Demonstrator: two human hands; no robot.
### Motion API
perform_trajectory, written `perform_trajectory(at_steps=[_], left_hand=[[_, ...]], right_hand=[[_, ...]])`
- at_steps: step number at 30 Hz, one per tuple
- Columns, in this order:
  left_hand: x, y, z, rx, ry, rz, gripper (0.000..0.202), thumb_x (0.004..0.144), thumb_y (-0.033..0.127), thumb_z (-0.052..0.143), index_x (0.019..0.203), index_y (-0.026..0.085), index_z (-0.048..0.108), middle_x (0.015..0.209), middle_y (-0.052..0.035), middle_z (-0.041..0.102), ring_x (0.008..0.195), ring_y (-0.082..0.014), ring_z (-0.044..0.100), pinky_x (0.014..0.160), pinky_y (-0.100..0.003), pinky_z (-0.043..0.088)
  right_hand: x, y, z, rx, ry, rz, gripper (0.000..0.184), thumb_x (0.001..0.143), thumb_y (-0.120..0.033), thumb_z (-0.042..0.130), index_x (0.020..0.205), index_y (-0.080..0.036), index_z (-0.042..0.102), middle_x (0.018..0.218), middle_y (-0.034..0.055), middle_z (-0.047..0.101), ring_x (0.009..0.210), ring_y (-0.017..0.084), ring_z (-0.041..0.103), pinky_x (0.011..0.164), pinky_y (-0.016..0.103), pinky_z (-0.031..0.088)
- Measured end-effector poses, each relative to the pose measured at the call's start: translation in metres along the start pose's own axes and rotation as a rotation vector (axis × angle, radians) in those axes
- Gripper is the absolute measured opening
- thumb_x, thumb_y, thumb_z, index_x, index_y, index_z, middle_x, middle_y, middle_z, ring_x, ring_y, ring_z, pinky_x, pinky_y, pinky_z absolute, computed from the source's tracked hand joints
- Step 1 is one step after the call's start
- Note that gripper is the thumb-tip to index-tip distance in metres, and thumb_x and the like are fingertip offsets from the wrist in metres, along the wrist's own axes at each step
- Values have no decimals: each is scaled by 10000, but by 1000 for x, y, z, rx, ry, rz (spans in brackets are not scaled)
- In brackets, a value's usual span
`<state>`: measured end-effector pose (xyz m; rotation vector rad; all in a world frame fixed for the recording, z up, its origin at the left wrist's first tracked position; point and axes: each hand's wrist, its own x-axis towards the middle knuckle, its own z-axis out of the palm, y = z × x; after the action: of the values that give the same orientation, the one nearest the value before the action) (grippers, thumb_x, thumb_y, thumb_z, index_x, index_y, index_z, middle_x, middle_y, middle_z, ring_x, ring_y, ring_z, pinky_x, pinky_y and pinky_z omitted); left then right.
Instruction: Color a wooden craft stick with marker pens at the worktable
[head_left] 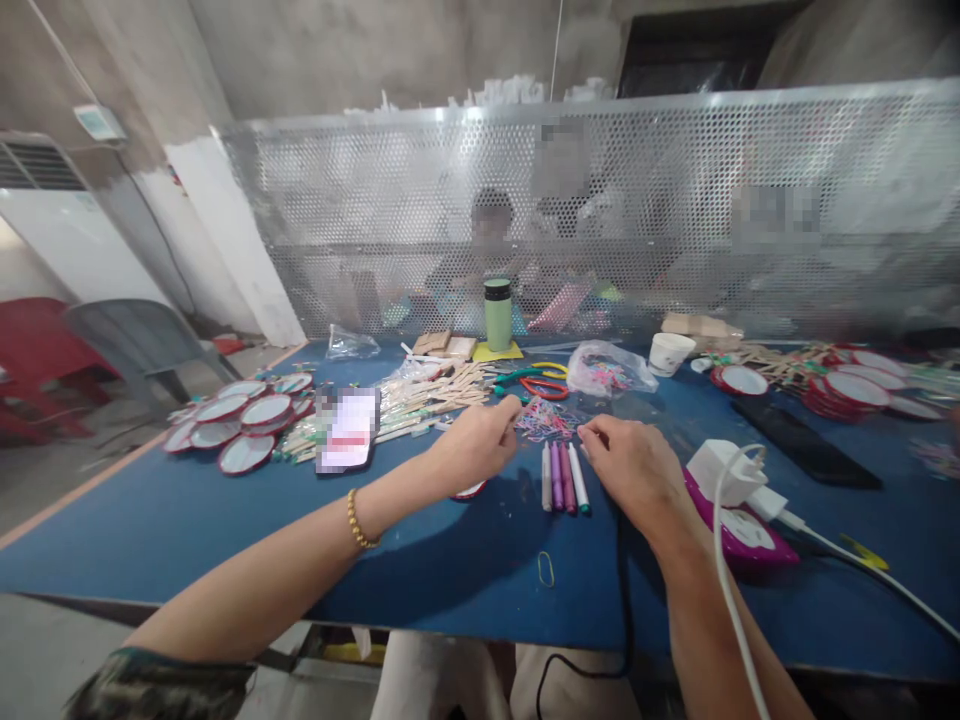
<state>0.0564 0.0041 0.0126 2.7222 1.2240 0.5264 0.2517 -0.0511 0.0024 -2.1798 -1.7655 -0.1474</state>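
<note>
My left hand is closed at the left edge of a small pile of thin multicoloured bands or strands. Its fingertips press together, and I cannot make out what they hold, if anything. On the right side of the same pile, my right hand has its thumb and fingers drawn together; whatever is in that pinch is too small to tell. Between the hands and just nearer to me lies a row of several markers, in grey, purple, pinkish and white. A red-rimmed white disc shows partly beneath my left wrist.
Red-rimmed discs, a phone and wooden sticks lie left. Behind are pliers, a plastic bag, a green bottle and a perforated screen. A power strip with a white cable stands right.
</note>
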Motion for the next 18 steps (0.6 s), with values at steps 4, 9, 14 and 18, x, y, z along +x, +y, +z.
perform_trajectory(at_steps=[4, 9, 14, 18], left_hand=[[-19, 13, 7, -197, -26, -29, 318, 816, 64, 411, 1070, 160, 576, 726, -27, 646, 659, -167, 585, 640, -267, 414], [-28, 7, 7, -386, 48, -92, 271, 884, 144, 398, 969, 163, 655, 770, -37, 637, 723, -169, 572, 705, -280, 429], [-22, -3, 0, -823, 135, -264, 245, 929, 252, 451, 863, 145, 661, 596, 39, 481, 533, -100, 447, 548, -230, 356], [-20, -4, 0, -1167, 136, -404, 109, 866, 168, 562, 777, 126, 610, 604, 45, 515, 484, -61, 485, 506, -196, 371]], right_hand=[[-2, -7, -4, -71, -115, 8, 328, 1010, -302, 451, 1000, -212, 766, 952, 117, 769, 889, 244, 723, 664, 276, 449], [-4, -10, 1, -106, -271, -10, 296, 996, -241, 456, 1096, -178, 727, 1029, 167, 753, 947, 278, 736, 731, 314, 497], [-10, -14, 4, -157, -354, -72, 281, 982, -140, 445, 1179, -106, 643, 1117, 203, 721, 1017, 292, 724, 769, 337, 521], [-15, -15, 4, -151, -391, -110, 293, 981, -99, 431, 1225, -100, 593, 1181, 205, 696, 1056, 296, 715, 781, 341, 522]])
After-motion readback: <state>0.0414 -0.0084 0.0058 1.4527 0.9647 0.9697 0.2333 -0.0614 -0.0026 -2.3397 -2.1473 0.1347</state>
